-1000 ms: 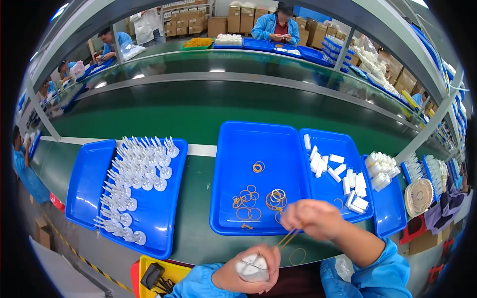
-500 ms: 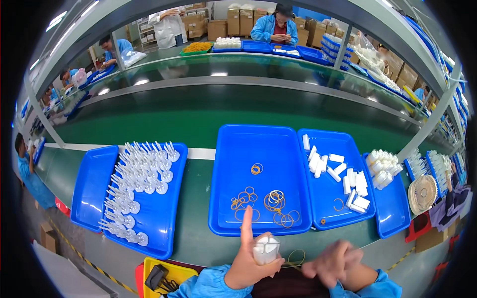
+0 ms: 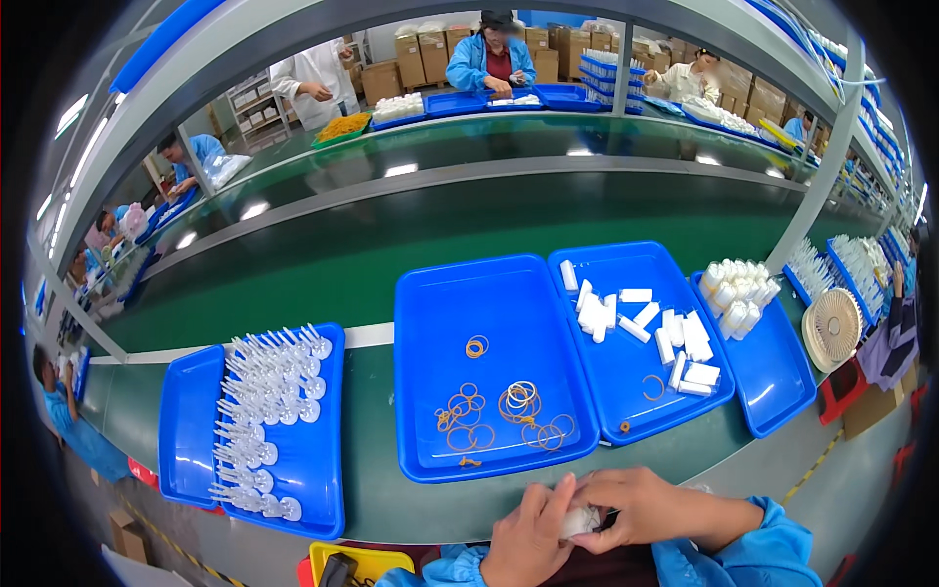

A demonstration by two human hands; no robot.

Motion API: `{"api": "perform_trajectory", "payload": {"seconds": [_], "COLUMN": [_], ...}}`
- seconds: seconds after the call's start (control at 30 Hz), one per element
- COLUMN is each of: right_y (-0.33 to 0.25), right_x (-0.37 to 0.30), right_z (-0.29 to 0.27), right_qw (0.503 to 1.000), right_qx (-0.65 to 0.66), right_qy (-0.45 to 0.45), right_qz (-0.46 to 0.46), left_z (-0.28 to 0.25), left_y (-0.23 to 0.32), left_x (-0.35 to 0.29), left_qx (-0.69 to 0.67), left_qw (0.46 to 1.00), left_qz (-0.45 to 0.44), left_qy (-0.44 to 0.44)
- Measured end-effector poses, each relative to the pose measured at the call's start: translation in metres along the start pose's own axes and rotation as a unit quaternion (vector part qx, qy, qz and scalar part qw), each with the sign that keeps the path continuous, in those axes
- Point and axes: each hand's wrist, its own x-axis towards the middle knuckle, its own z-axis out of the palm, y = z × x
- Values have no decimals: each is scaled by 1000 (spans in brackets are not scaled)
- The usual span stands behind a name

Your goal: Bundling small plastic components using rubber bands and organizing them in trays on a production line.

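Observation:
Close to the near table edge, a small white bundle (image 3: 579,522) sits between my two hands, mostly covered by fingers. My left hand (image 3: 533,536) is curled around its left side, with the fingertips raised at the top. My right hand (image 3: 641,506) closes on it from the right, thumb below and fingers above. No rubber band can be made out on the bundle. Just beyond the hands lies a blue tray (image 3: 479,293) with loose tan rubber bands (image 3: 518,399). To its right, a second blue tray (image 3: 646,279) holds scattered white blocks (image 3: 599,315).
Upright white bundles (image 3: 734,292) stand in a blue tray (image 3: 768,377) at the right, beside a round beige basket (image 3: 833,330). Clear stemmed parts (image 3: 269,386) fill a left tray (image 3: 318,460). A yellow bin (image 3: 377,560) is below the table edge. Co-workers sit across the belt.
My right hand has come left onto the white bundle, which my left hand held alone before. The left index finger, stretched out earlier, is now bent in. The view has turned and tilted.

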Motion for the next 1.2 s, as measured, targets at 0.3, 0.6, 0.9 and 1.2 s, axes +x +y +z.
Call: {"api": "perform_trajectory", "payload": {"seconds": [0.3, 0.6, 0.9, 1.2], "right_y": [8, 56, 69, 142], "right_x": [-46, -59, -93, -137], "right_z": [-47, -30, -72, -243], "right_qw": [938, 895, 917, 720], "right_qx": [-326, -428, -257, -354], "right_qy": [83, 105, 289, 546], "right_qz": [77, 67, 94, 241], "left_z": [-112, -169, -176, -194], "left_y": [-10, -81, -91, -91], "left_x": [-25, -77, -61, -81], "left_qx": [113, 484, 507, 516], "left_qw": [977, 801, 756, 780], "left_qz": [-115, -348, -413, -353], "left_qy": [139, 59, -18, -3]}}
